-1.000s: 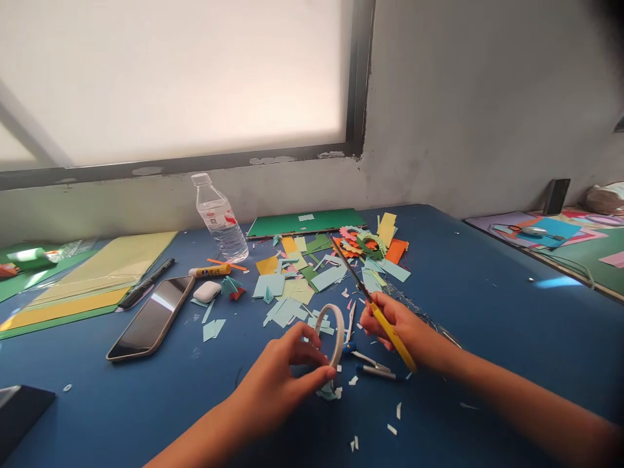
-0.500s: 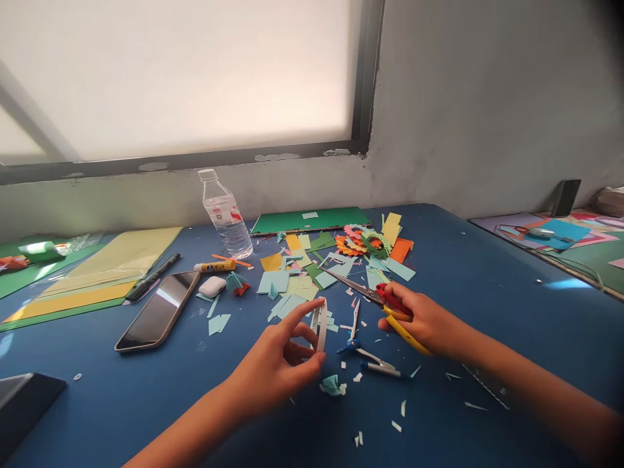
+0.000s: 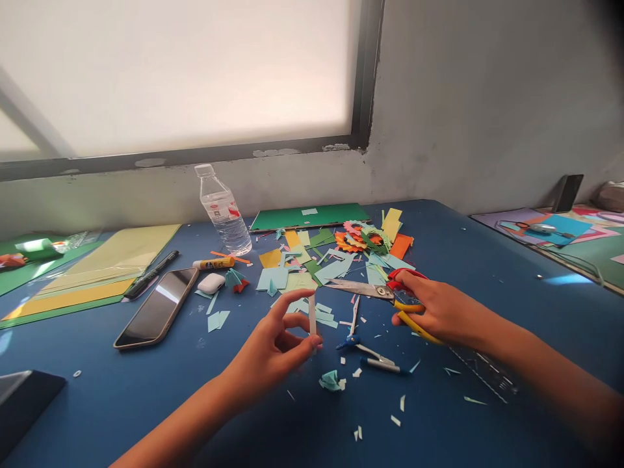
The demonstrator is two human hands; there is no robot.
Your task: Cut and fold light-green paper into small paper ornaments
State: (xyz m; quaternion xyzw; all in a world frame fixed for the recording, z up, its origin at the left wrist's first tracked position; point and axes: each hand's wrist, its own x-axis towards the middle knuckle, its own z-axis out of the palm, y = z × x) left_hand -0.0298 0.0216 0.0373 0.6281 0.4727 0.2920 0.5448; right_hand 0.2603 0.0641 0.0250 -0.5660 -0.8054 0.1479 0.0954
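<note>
Our left hand [image 3: 270, 348] pinches tape roll [image 3: 312, 320] between thumb and fingers, roll standing on edge, lifted just above blue table [image 3: 487, 273]. Our right hand [image 3: 436, 311] closed around scissors [image 3: 370, 290], red and yellow handles in fist, blades shut, pointing left, low over table. Compass [image 3: 363, 344] lies between our hands. Pile of cut paper bits [image 3: 331, 266] behind, paper flower [image 3: 358, 240] already made there. We guess much cutting done. No tape pulled off roll yet. Phone [image 3: 156, 307], glue stick [image 3: 213, 263], bottle [image 3: 222, 211] sit off left.
</note>
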